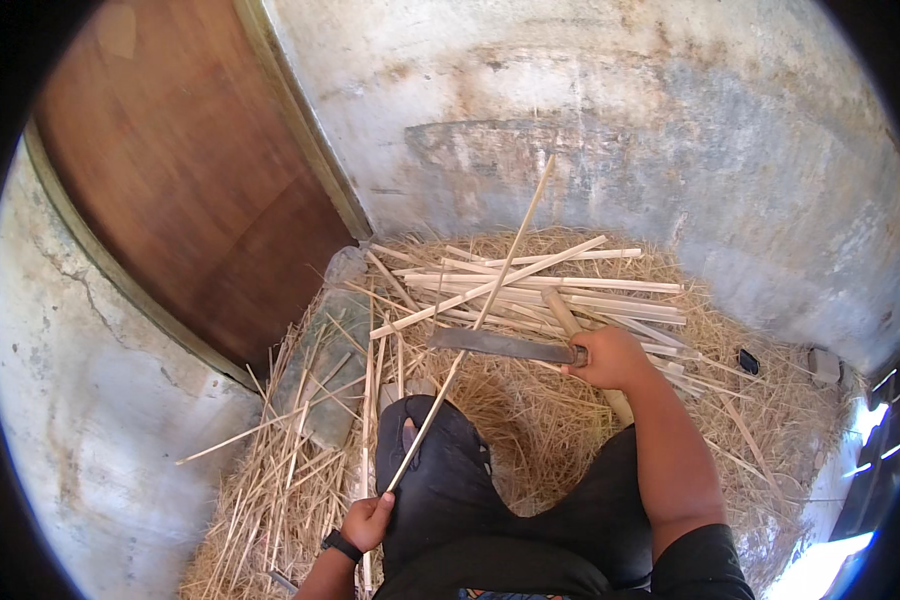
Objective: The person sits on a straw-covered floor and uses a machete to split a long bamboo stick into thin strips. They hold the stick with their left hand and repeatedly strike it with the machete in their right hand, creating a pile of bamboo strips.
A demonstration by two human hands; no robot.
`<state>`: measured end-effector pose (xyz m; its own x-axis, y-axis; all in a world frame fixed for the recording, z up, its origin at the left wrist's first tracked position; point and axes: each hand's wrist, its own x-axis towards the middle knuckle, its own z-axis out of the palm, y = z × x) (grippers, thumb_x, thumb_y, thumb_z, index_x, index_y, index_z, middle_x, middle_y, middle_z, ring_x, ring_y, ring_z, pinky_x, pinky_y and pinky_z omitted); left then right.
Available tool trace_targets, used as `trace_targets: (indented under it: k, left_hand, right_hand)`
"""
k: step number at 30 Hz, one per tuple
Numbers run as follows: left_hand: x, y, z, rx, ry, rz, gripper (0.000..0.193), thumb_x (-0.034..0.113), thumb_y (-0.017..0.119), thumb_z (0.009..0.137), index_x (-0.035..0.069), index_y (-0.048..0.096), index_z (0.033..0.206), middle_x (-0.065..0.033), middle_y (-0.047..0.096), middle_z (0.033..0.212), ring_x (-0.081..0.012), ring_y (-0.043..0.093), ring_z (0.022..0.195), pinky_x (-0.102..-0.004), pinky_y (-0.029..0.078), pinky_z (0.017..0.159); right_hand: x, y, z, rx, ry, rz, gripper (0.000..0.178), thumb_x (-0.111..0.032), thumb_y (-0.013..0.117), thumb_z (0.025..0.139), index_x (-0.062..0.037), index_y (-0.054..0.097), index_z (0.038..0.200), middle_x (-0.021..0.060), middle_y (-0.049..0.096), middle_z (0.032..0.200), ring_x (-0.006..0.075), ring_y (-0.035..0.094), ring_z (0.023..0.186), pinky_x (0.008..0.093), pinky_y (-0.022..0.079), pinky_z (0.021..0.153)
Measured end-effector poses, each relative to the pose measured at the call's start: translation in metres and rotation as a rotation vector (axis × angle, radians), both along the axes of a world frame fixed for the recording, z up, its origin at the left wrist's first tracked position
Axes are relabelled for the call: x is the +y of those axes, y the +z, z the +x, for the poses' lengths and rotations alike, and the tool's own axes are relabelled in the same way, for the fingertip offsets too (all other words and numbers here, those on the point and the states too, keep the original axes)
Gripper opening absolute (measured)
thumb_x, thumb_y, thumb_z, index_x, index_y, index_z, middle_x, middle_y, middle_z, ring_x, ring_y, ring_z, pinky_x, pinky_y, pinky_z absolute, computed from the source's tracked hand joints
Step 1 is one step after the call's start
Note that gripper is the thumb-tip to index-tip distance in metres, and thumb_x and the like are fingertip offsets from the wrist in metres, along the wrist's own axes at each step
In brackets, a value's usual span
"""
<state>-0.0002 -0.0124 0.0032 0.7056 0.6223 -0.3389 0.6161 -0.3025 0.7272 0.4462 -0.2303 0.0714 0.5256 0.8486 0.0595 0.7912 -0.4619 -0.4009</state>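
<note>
My left hand (pixel 368 522), wearing a black watch, is closed around the near end of a long thin bamboo strip (pixel 515 243). The strip slants away from me, up and to the right, passing over my left knee. In my right hand (pixel 610 357) is the handle of a machete (pixel 505 346), its broad dark blade pointing left. That blade lies across the strip around its middle; whether the two touch, I cannot tell. Under my right hand a thicker pale pole (pixel 562 312) runs toward my right thigh, partly hidden by the hand.
Beyond the blade, several split bamboo strips (pixel 580 284) are heaped on shavings (pixel 530 430). To the left lie a greenish sheet (pixel 320 372) and clear plastic (pixel 346 265), near a brown door (pixel 200 180). A small black object (pixel 748 361) rests at right, before a stained wall (pixel 610 110).
</note>
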Motion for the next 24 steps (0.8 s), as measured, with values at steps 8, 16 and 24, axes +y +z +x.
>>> trace_targets:
  k: [8, 16, 24]
  left_hand:
    - [0.002, 0.005, 0.006, 0.048, 0.015, -0.063, 0.065, 0.051, 0.043, 0.100, -0.001, 0.056, 0.062, -0.0070, 0.051, 0.055, -0.0159, 0.048, 0.053, -0.0352, 0.042, 0.055]
    - [0.004, -0.003, 0.003, 0.026, -0.009, -0.032, 0.066, 0.052, 0.042, 0.100, 0.000, 0.057, 0.063, -0.0070, 0.053, 0.056, -0.0167, 0.050, 0.054, -0.0351, 0.043, 0.057]
    - [0.003, 0.006, 0.007, 0.056, 0.012, -0.104, 0.066, 0.051, 0.042, 0.100, -0.001, 0.059, 0.064, -0.0080, 0.055, 0.057, -0.0174, 0.052, 0.055, -0.0351, 0.045, 0.058]
  right_hand:
    - [0.010, -0.017, -0.007, 0.088, -0.024, 0.041, 0.039, -0.048, 0.075, 0.076, -0.0131, 0.068, 0.092, 0.0075, 0.066, 0.071, 0.0268, 0.067, 0.074, 0.0434, 0.051, 0.066]
    - [0.007, -0.005, 0.000, 0.217, -0.108, 0.051, 0.041, -0.043, 0.076, 0.076, -0.0065, 0.070, 0.094, 0.0151, 0.068, 0.082, 0.0317, 0.066, 0.078, 0.0422, 0.052, 0.071]
    - [0.013, 0.003, -0.021, 0.186, 0.003, -0.113, 0.039, -0.043, 0.073, 0.077, -0.0096, 0.069, 0.096, 0.0137, 0.070, 0.090, 0.0341, 0.066, 0.087, 0.0444, 0.052, 0.077]
